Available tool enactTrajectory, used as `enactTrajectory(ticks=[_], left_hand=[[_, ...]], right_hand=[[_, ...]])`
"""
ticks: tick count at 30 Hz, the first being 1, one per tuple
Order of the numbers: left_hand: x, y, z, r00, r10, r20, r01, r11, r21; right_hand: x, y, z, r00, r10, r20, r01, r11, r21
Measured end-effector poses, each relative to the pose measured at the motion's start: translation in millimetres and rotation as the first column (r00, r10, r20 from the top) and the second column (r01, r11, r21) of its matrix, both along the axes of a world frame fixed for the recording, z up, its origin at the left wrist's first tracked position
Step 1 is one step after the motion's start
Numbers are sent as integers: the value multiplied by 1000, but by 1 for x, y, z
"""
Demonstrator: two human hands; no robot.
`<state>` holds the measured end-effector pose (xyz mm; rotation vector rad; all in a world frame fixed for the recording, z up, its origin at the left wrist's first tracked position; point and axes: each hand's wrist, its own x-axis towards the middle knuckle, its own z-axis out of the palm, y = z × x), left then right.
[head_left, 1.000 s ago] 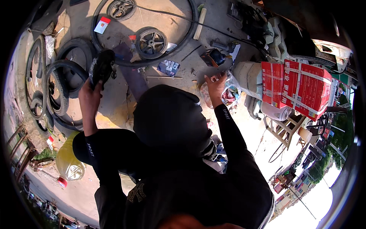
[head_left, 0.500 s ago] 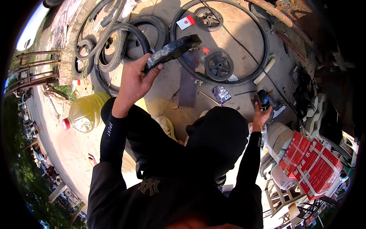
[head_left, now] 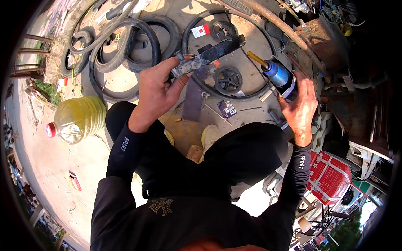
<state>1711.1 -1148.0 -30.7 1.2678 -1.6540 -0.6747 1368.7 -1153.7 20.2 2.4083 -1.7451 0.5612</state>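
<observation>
While the person crouches, left hand [head_left: 161,90]: thumb and fingers gripping one end of a dark scuffed block [head_left: 207,55], held tilted above the floor [head_left: 46,167].
Right hand [head_left: 301,102]: fingers curled about the lower part of a blue cylinder [head_left: 278,74], its yellow stem [head_left: 256,59] pointing toward the block.
Block and cylinder: apart, both raised.
Small wheel [head_left: 228,80]: lying within a large tyre [head_left: 234,98].
Yellow jug [head_left: 81,119]: on its side, left of the knees.

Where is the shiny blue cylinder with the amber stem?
In the head view, the blue cylinder is right of centre in the right hand, its amber stem pointing toward the long dark block in the left hand.
</observation>
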Motion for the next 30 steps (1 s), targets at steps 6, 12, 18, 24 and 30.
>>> enactTrajectory(ticks=[6, 12, 18, 24, 30], left_hand=[[28, 0, -11, 994, 110, -14, -111, 992, -67], [42, 0, -11, 982, 174, -70, -175, 984, -19], [49, 2, -6, 973, 211, -96, -214, 977, -21], [55, 1, -11, 969, 214, -119, -218, 976, -21], [58, 2, -11, 966, 240, -95, -243, 970, -17]], right_hand=[[45, -18, 41, 965, 14, -262, -28, 998, -51], [80, -30, 49, 932, 13, -362, -63, 990, -127], [99, -34, 49, 908, -39, -417, -46, 980, -193], [112, -36, 48, 913, -37, -407, -50, 978, -203], [114, -37, 45, 903, -36, -429, -52, 980, -191]])
